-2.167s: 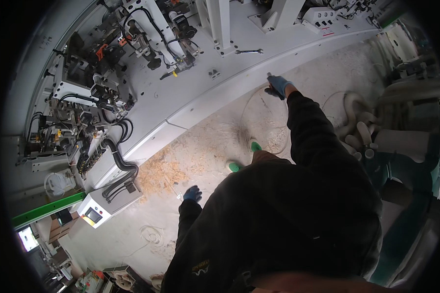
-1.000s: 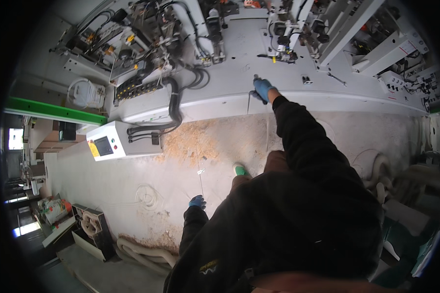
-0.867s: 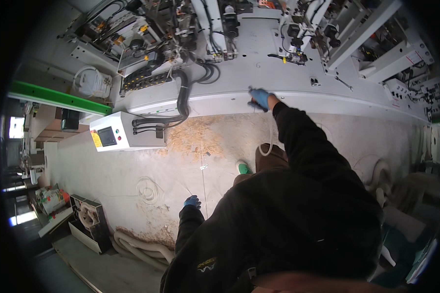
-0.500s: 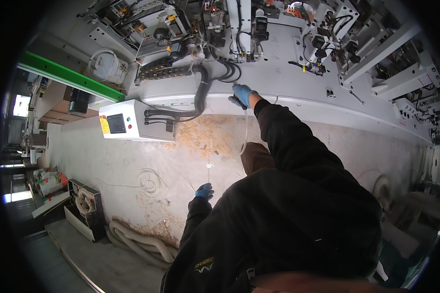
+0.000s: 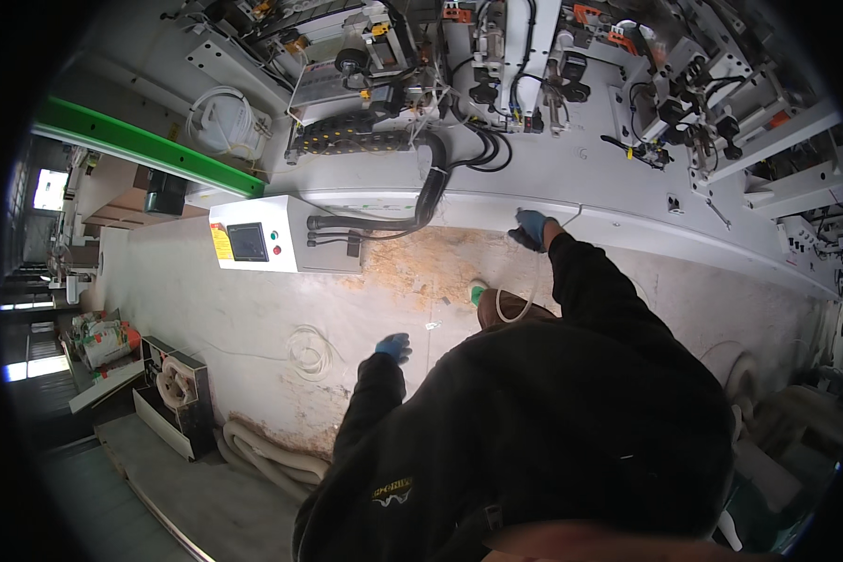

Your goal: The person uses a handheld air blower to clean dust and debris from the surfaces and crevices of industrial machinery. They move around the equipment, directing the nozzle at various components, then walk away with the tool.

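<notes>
R gloved hand (image 5: 533, 228) holds dk tool (image 5: 522, 240) w/ thin, looped pale hose (image 5: 535, 292).

Right hand (image 5: 531, 229), blue-gloved: drew rightward, away from the black cable bundle (image 5: 431, 187) it had neared half a second earlier. Pale hose (image 5: 533, 298): passed from nearly straight hang to U-shaped loop before the brown trouser leg (image 5: 513, 305). Green-toed shoe (image 5: 478, 293): reappeared.

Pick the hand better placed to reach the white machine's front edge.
Probably the right hand: it is close to the machine's front edge, a pale hose hanging below it. The left hand hangs over the floor, farther from that edge.
</notes>
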Demonstrator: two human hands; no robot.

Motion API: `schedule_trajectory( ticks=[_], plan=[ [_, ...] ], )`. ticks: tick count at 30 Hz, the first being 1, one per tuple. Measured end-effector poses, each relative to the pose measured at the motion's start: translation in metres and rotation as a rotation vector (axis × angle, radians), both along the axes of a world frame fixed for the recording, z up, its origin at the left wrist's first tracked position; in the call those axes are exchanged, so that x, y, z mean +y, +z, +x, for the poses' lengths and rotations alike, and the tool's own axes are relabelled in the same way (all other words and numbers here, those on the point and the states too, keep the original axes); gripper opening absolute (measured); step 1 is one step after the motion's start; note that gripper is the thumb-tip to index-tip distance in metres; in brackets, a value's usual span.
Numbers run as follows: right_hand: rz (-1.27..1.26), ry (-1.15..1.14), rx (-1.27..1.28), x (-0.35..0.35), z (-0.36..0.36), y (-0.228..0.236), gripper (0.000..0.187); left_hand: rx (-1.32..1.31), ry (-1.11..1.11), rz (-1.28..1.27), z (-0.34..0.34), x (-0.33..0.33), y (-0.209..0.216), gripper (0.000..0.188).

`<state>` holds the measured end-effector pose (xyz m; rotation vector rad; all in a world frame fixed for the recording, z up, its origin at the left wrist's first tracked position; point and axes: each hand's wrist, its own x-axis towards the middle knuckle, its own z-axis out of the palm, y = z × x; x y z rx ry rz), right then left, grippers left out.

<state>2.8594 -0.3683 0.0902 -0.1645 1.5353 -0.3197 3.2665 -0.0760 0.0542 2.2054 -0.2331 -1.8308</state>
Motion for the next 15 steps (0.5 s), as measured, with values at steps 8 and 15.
schedule_trajectory(
  ticks=[8,15],
  plan=[
    [-0.431,1.052,0.115,-0.046,0.172,0.013,0.059,0.068,0.221,-0.349,0.1,-0.066,0.038,0.031],
    [-0.374,0.281,0.129,-0.036,0.247,0.028,0.051,0.08,0.227,0.091,0.219,0.072,-0.046,0.025]
  ],
)
